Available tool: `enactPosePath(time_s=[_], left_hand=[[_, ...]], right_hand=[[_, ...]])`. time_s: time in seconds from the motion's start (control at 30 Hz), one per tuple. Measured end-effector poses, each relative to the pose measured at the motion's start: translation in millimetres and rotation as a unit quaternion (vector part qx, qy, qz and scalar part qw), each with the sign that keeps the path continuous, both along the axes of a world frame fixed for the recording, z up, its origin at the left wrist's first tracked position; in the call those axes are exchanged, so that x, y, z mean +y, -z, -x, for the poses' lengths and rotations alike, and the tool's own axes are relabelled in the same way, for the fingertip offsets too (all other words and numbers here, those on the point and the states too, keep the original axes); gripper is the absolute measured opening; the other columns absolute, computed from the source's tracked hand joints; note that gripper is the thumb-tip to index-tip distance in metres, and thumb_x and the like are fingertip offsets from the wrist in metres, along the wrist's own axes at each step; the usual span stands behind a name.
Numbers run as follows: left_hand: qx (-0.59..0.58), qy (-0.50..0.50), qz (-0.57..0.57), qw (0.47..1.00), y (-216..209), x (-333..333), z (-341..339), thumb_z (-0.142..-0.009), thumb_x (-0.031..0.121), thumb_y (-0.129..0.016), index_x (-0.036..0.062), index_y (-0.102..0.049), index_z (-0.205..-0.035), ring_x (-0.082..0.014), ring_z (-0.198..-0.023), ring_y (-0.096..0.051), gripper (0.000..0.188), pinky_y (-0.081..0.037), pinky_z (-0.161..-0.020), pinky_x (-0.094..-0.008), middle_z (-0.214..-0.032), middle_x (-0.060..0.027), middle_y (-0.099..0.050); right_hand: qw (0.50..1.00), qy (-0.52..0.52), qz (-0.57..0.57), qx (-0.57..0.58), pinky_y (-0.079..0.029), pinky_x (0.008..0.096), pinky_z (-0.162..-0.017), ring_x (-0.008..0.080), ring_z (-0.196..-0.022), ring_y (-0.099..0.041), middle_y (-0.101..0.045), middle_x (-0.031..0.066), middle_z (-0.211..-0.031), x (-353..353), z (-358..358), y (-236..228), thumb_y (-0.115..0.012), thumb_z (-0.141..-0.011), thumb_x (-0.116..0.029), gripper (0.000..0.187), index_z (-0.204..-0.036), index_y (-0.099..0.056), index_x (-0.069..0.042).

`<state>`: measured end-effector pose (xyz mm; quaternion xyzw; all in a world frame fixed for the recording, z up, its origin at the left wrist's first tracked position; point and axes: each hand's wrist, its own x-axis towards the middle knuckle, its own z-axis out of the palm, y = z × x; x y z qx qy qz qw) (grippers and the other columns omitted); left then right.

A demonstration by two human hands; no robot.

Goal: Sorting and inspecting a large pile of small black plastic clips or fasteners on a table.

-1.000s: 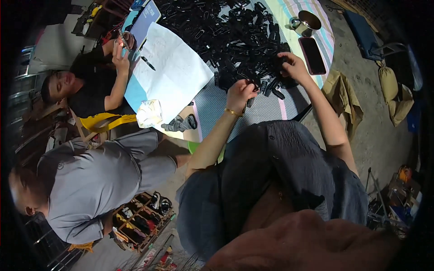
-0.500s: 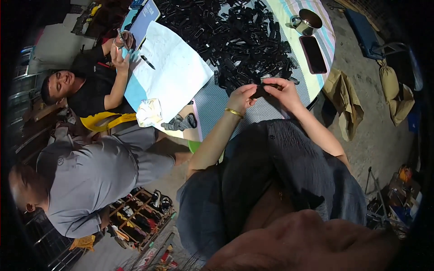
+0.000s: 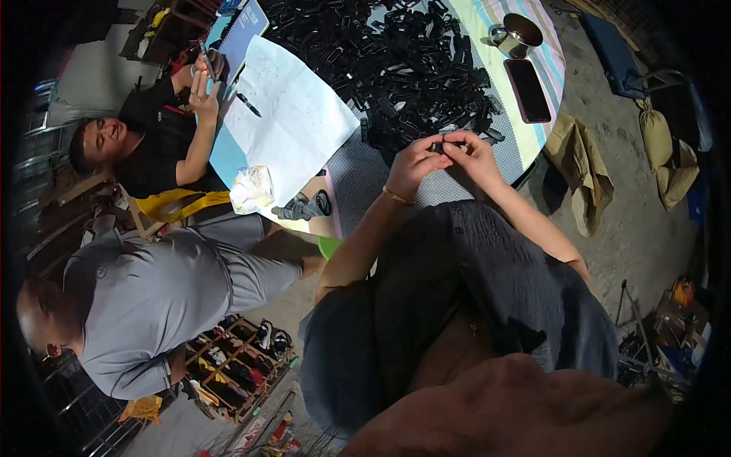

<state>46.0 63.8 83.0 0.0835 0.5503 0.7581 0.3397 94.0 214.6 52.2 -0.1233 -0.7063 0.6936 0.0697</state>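
Both my hands meet at the near edge of a round table (image 3: 542,116). My left hand (image 3: 415,162) and my right hand (image 3: 472,154) pinch a small black plastic part (image 3: 443,145) between their fingertips. Just beyond them lies a big heap of similar black plastic parts (image 3: 396,65) that covers the middle of the table. A thin bracelet sits on my left wrist. My dark grey clothing fills the space below my arms.
A black phone (image 3: 528,89) and a metal cup (image 3: 519,34) lie on the table's right side. A large white paper sheet (image 3: 293,122) with a pen lies at left. One person in black (image 3: 145,145) sits there; another in grey (image 3: 152,297) sits nearer. Sacks (image 3: 662,152) lie on the floor at right.
My right hand drew back from the heap's right edge and joined my left hand. Both now hold one black part together, slightly nearer to me.
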Motion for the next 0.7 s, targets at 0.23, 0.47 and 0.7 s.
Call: enactPosePath(time_s=[0.23, 0.47, 0.7], left_hand=[[0.099, -0.021, 0.065, 0.993, 6, -12, 1, -0.078, -0.004, -0.057, -0.005, -0.059, -0.101, -0.0117, -0.063, -0.059, 0.022, -0.048, -0.051, -0.0203, -0.078, -0.0057, -0.057], [0.006, -0.056, 0.065, 0.996, 5, -11, 5, -0.078, 0.001, -0.058, -0.0011, -0.06, -0.099, -0.0092, -0.055, -0.055, 0.022, -0.045, -0.048, -0.0204, -0.076, -0.0065, -0.06], [-0.017, -0.062, 0.054, 0.996, -5, -10, -4, -0.078, -0.001, -0.056, 0.0001, -0.058, -0.107, -0.0096, -0.063, -0.056, 0.029, -0.046, -0.059, -0.0203, -0.078, -0.0068, -0.06]], right_hand=[[0.93, -0.091, 0.312, -0.174, -0.045, 0.0186, -0.05, 0.0091, -0.06, -0.058, -0.062, 0.0071, -0.077, 3, -5, -19, -0.058, -0.085, -0.014, 0.02, -0.094, -0.059, 0.003], [0.961, -0.041, 0.247, -0.118, -0.044, 0.0182, -0.049, 0.0086, -0.058, -0.057, -0.062, 0.0049, -0.074, -9, -7, -31, -0.058, -0.086, -0.014, 0.019, -0.096, -0.061, 0.001], [0.977, -0.057, 0.188, -0.089, -0.042, 0.0168, -0.045, 0.0072, -0.057, -0.057, -0.061, 0.0042, -0.071, -7, -7, -33, -0.057, -0.086, -0.014, 0.018, -0.093, -0.062, 0.001]])
